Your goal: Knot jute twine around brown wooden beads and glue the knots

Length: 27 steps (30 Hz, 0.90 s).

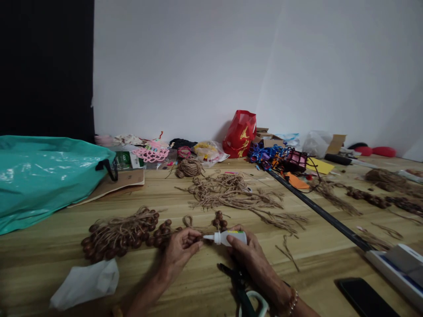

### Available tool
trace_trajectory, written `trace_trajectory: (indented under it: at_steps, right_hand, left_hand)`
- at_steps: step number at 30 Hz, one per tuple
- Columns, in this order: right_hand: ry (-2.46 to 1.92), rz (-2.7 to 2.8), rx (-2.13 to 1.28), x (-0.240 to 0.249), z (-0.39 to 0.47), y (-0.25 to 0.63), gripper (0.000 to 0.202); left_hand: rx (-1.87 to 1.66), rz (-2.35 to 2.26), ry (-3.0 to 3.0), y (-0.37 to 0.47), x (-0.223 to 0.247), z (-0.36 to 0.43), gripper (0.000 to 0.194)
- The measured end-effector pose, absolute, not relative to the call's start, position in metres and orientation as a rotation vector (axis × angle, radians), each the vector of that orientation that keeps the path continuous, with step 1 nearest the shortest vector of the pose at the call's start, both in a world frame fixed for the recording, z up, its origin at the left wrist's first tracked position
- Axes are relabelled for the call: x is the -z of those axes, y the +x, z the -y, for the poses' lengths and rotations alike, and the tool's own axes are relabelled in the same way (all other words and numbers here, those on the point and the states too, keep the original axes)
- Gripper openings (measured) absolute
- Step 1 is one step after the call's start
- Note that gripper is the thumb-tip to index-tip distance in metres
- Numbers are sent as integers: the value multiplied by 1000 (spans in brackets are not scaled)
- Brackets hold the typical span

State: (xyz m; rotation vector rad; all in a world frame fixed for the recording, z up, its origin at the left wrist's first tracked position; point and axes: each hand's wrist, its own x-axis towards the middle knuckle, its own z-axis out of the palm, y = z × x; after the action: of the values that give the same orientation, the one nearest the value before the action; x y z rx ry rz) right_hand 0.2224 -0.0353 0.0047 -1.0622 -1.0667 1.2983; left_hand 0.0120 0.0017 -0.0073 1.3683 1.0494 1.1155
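In the head view, the right hand (249, 253) has its fingers wrapped around a small white bottle (237, 238). The bottle lies on its side in that grip, above the wooden table (185, 295), and its thin tip points at the left hand (181, 251). The left hand's fingers are bent in close to the tip. I cannot tell if they pinch something there. I cannot tell what is in the bottle, either.

Just past the bottle is a little bunch of brown beads (220, 220). A bigger heap of beads with string (112, 237) lies to the left. Scissors (243, 286) are under and beside the right hand.

A big shiny green bag (49, 180) lies far left, and what is inside is hidden. At the back, a clear bag (209, 152) has yellow stuff in it. Near it stands a red bag (238, 136) with gold writing; its inside is hidden. A cardboard box (273, 143) is right behind that one.
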Motion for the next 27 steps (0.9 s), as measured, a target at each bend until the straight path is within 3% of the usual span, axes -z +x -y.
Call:
trace_trajectory:
  at_steps: [27]
  right_hand:
    - [-1004, 1101, -1323, -7, 34, 223, 34]
  left_hand:
    - [-1008, -959, 985, 7, -5, -2, 39]
